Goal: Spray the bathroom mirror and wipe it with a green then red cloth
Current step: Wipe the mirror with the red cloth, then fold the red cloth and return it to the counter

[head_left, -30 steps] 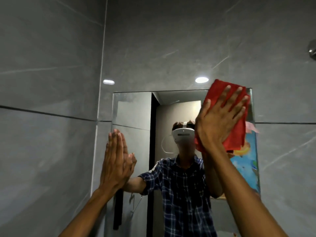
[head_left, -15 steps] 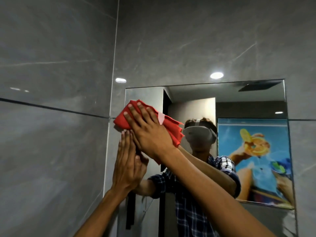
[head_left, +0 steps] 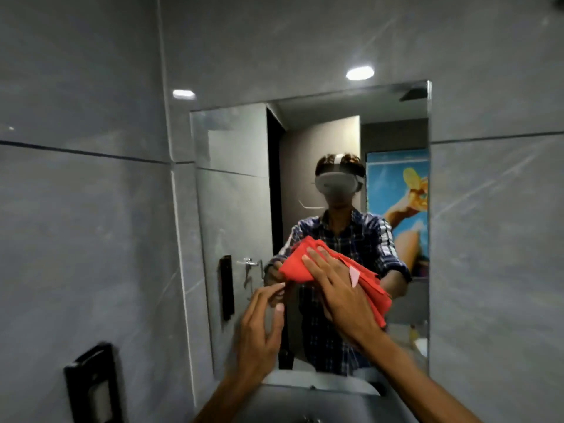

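Note:
A rectangular mirror (head_left: pixel 235 209) hangs on the grey tiled wall straight ahead. My right hand (head_left: pixel 338 294) lies flat on a crumpled red cloth (head_left: pixel 297 267) and presses it against the lower middle of the glass. A small pale tag sticks out of the cloth near my fingers. My left hand (head_left: pixel 259 331) hovers just left of and below the cloth, fingers spread and empty, its fingertips close to the cloth's lower edge. No green cloth or spray bottle is in sight.
A grey basin (head_left: pixel 305 401) sits right under the mirror. A black wall fixture (head_left: pixel 91 389) is mounted low on the left wall. The mirror reflects a person, a doorway and a colourful poster. Grey tiles (head_left: pixel 494 239) flank the mirror.
My right hand has swept the red cloth from the mirror's top right to the upper left, then down to the lower middle. My left hand has come off the mirror's left edge and dropped lower.

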